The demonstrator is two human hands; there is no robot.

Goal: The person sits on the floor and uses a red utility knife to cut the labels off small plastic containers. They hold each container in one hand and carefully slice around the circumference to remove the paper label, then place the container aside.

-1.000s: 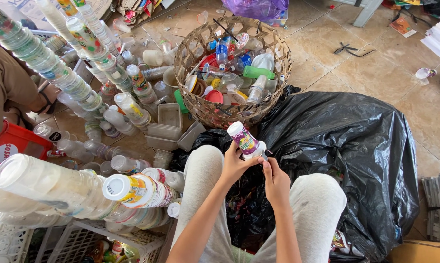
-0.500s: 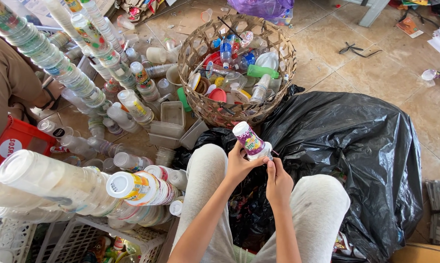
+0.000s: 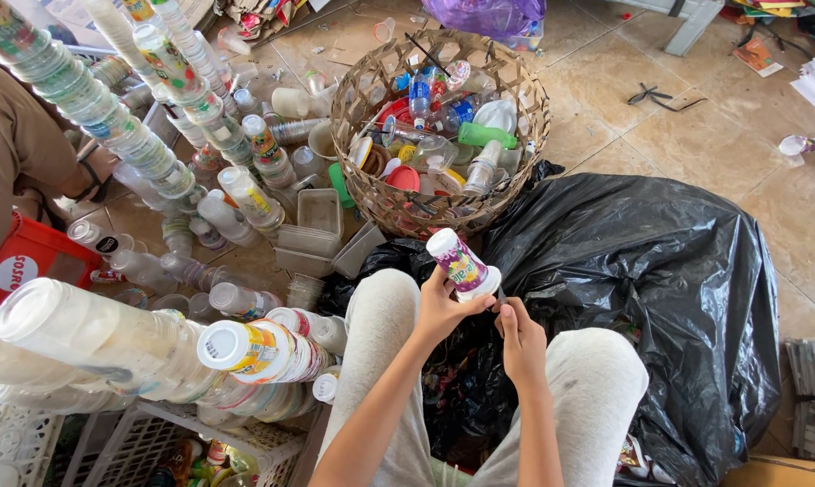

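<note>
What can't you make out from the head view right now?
- Cup: its mouth is hidden behind the left hand.
- Right hand: what its fingers pinch is too small to tell.
- Black bag: contents hidden by its plastic.
- Basket: lower items buried.

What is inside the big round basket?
The woven basket holds plastic bottles, a green bottle, a red lid and cups, piled loosely. Whatever lies beneath the top layer is covered.

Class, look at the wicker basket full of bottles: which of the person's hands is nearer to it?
Left. The left hand holds the printed plastic cup just below the wicker basket; the right hand sits lower, farther from it.
</note>
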